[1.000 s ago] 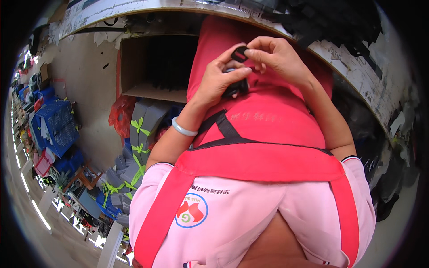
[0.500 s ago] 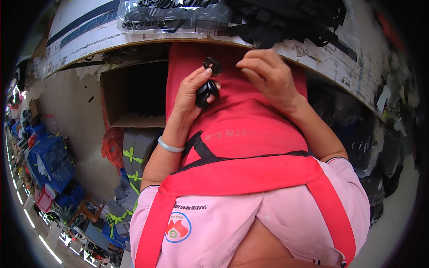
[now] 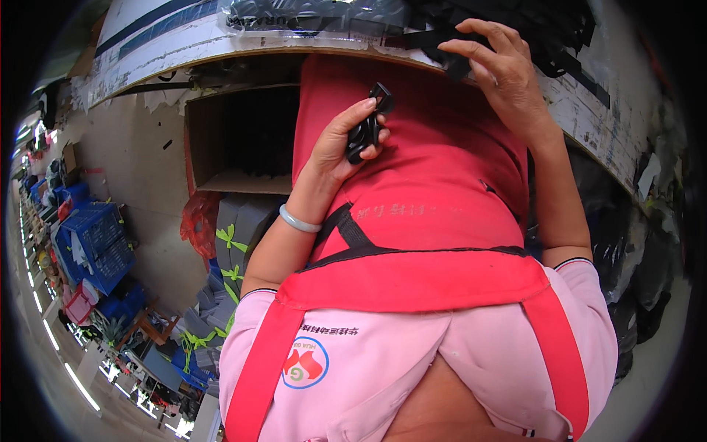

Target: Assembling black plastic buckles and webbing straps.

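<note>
Several small black parts [image 3: 361, 140] sit in the left hand [image 3: 337, 144], which is curled round them; the thumb presses near the base of a black piece [image 3: 381, 94] that juts out beyond the top of the grip. Their exact shapes are hard to tell at this scale. Just behind the grip, a pale bracelet [image 3: 300, 220] circles the wrist. Directly beneath the grip spreads a red apron [image 3: 434, 184].

Up and to the right of that grip, well apart from it, the right hand [image 3: 512, 77] is lifted at the table edge, fingers loosely bent and parted, with nothing clearly seen in them. It hovers by a heap of black straps [image 3: 549, 29]; whether it touches one cannot be told.

Beyond the left grip, on the worn white table [image 3: 195, 50], lies a clear plastic bag [image 3: 317, 18] of dark pieces. To the grip's left stands an open cardboard box [image 3: 243, 183], with a crumpled red bag [image 3: 199, 221] below it and blue crates [image 3: 96, 247] farther off.
</note>
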`<state>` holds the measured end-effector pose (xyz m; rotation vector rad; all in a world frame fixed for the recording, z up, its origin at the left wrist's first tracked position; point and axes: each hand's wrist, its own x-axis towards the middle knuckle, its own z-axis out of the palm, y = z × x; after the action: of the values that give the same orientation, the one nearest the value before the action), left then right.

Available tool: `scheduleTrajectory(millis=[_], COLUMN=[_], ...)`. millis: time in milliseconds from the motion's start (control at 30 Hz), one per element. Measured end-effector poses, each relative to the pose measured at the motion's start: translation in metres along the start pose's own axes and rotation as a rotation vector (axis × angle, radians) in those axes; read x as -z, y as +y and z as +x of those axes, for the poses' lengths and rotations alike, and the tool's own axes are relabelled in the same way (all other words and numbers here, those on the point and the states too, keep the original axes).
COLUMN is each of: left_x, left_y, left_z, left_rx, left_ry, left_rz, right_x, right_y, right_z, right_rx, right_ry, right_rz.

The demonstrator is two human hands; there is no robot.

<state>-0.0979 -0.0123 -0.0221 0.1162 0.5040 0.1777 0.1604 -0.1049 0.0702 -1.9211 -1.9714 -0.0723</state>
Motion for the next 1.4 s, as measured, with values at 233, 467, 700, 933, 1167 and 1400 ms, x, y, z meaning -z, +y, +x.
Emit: scheduleTrajectory(millis=[233, 467, 700, 933, 1167, 1400], left_x=[-0.009, -0.012, -0.036, -0.045, -0.036, -0.038], left_y=[-0.003, -0.005, -0.006, -0.009, -0.011, -0.008], left_z=[0.004, 0.005, 0.002, 0.003, 0.016, 0.011], left_rx=[0.021, -0.017, -0.286, -0.508, -1.035, -0.817], left_ry=[0.036, 0.065, 0.223, 0.23, 0.109, 0.19], left_rz=[-0.108, 0.086, 0.58, 0.839, 1.361, 1.239], right_x=[-0.031, 0.015, 0.0, -0.023, -0.025, -0.03], right_y=[0.022, -0.02, -0.053, -0.063, -0.066, -0.065], right_z=[-0.03, 0.016, 0.0, -0.017, -0.013, -0.019], right_rx=[-0.019, 0.196, -0.674, -0.856, -0.965, -0.955], right_ry=[0.12, 0.459, -0.056, -0.344, -0.299, -0.287], right_rz=[-0.001, 0.186, 1.181, 1.258, 1.469, 1.498])
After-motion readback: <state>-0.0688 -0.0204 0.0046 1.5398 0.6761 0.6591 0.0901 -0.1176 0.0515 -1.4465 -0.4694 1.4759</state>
